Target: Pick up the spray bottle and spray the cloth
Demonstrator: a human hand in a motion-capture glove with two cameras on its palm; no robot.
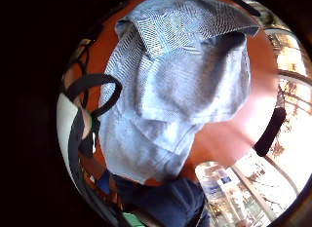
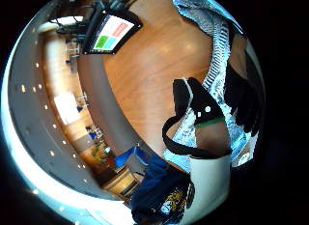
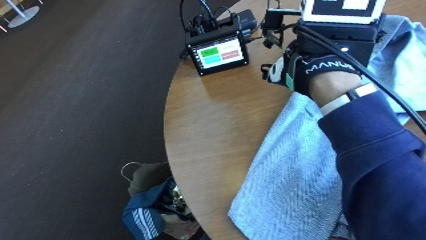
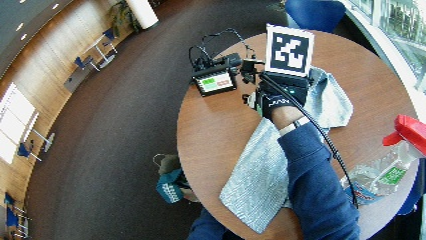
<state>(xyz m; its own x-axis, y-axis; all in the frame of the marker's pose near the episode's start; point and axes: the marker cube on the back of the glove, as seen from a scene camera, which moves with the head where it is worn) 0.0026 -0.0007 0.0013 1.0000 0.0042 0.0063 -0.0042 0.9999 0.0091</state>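
Note:
A light blue cloth (image 3: 299, 170) lies spread across the round wooden table (image 3: 213, 125), from its near edge to its far side. My gloved right hand (image 3: 313, 67) hovers palm down over the far part of the cloth (image 4: 266, 170), next to a small monitor. Nothing is held; the fingers (image 2: 244, 99) hang relaxed over the cloth (image 2: 212, 27). The cloth (image 1: 170, 90) fills the little finger side view, one fold turned over. The spray bottle (image 4: 386, 172), clear with a red trigger head, lies at the table's right edge, well away from my hand (image 4: 276, 102).
A small monitor (image 3: 217, 52) with green and red panels stands with cables at the table's far left edge. A bag (image 3: 150, 205) sits on the floor beside the table. A blue chair (image 4: 313, 12) stands beyond the far edge.

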